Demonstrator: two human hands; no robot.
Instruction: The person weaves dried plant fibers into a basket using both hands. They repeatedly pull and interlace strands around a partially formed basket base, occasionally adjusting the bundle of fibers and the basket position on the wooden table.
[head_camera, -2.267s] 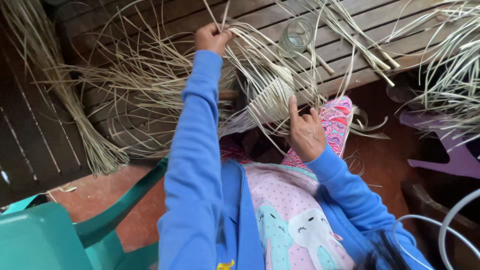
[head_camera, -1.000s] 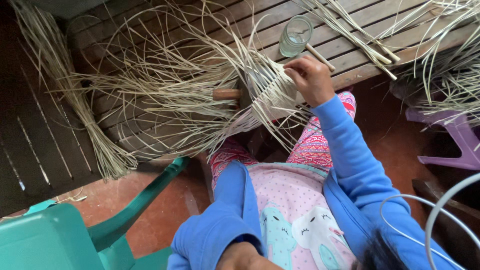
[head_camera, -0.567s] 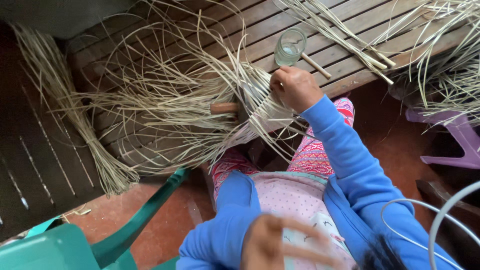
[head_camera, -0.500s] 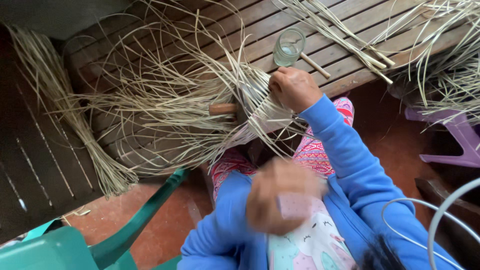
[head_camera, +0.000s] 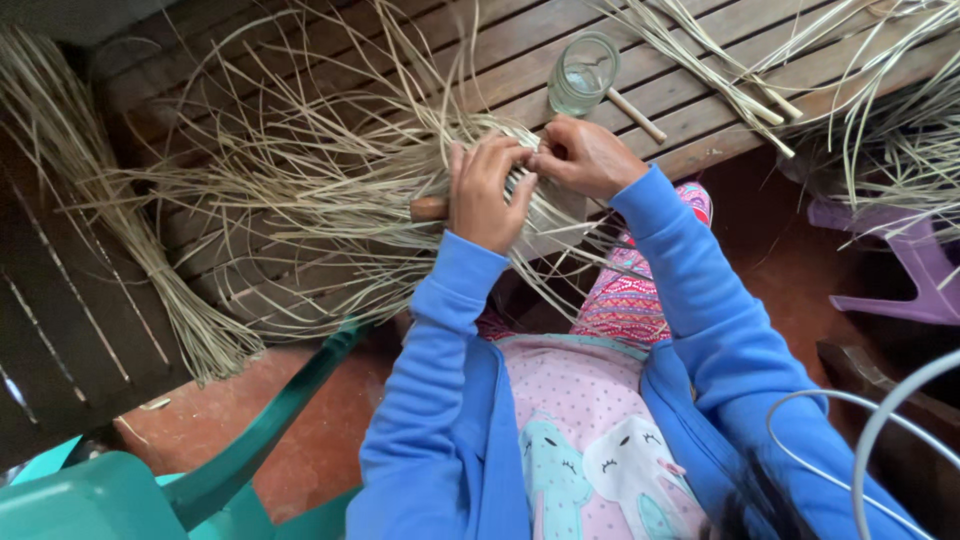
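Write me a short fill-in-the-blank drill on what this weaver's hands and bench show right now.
1. Both hands, left hand and right hand, grip the woven straw piece; the sleeves are ____.
2. The glass jar stands on the ____ bench.
3. The stool at the right is ____.
4. The plastic chair at the lower left is ____.

Missing words: blue; wooden; purple; green

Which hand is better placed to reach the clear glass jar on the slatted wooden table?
Right, probably. The right hand lies just below the clear glass jar, while the left hand sits farther off, spread over the pale woven straw strips. Both hands are pinching strips, so either must let go first.
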